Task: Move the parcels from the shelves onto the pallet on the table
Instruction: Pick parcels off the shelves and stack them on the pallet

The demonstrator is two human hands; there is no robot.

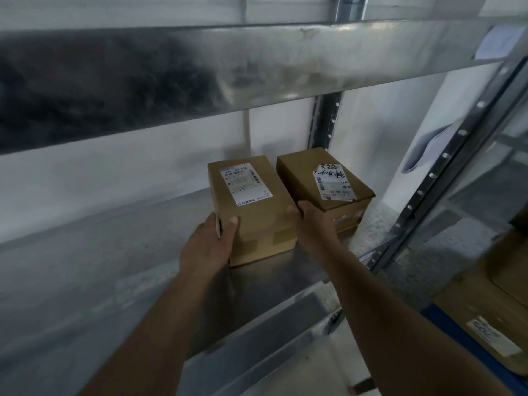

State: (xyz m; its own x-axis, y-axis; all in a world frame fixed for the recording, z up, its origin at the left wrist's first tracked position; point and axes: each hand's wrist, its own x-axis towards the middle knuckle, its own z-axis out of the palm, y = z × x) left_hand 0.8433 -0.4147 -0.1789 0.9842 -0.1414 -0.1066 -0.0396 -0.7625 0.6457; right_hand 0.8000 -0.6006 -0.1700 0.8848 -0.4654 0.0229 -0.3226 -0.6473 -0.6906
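Resting on the metal shelf (120,267), a brown cardboard parcel (254,218) is gripped from both sides. The left hand (208,244) is wrapped round the parcel's near left corner, with the thumb laid on the top face and the other fingers hidden behind the left side. The right hand (311,221) is pressed against the parcel's right side, in the narrow gap next to a second parcel (323,184); its thumb is curled over the top right edge, and the remaining fingers cannot be seen. A white shipping label (245,184) is stuck on the top face of the gripped parcel, and strips of clear tape are seen on its near face.

The second parcel is set just to the right and slightly farther back, close beside the first; whether the two touch cannot be told. A crumpled white label (334,181) with dark handwriting is stuck on its top. Both parcels lie under an upper shelf beam (200,72). A perforated upright post (440,167) is seen to the right, and more cardboard with a label (494,335) is seen at the near right edge.
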